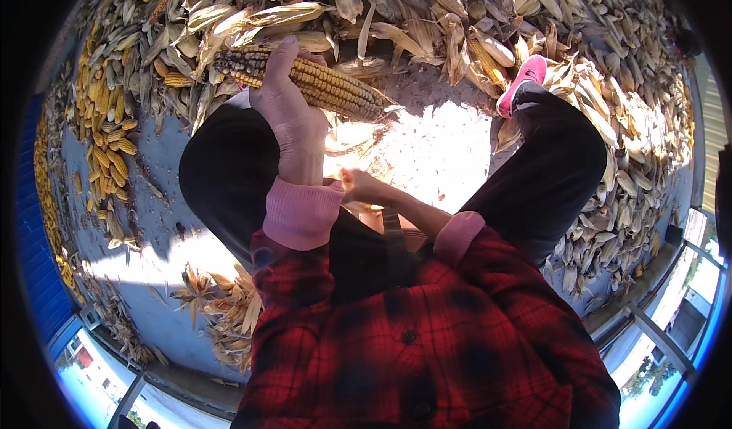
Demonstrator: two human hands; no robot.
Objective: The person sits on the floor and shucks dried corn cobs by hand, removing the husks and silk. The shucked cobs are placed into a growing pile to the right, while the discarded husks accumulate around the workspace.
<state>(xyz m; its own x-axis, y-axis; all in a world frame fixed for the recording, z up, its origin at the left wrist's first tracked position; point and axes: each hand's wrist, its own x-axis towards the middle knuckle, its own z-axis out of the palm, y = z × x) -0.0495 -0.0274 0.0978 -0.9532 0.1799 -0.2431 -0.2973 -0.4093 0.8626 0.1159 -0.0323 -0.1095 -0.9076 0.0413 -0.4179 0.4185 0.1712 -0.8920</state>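
Note:
My left hand [286,97] is closed around a husked ear of corn [337,88], its thumb lying over the cob. The ear has yellow kernels, with dark, discoloured ones at the left end and dull greyish ones towards the right tip. Lower down, between my thighs, my right hand [366,187] is curled and slightly blurred. It is apart from the ear, and whether anything is in its fingers cannot be seen. Loose dry husks [357,137] lie on the sunlit floor just beyond it.
A large heap of unhusked corn [400,0] curves around the front and right. Bare yellow ears [108,160] are piled on the concrete floor [154,326] to the left. Discarded husks [229,309] lie by my left side. A blue wall [40,229] stands at far left.

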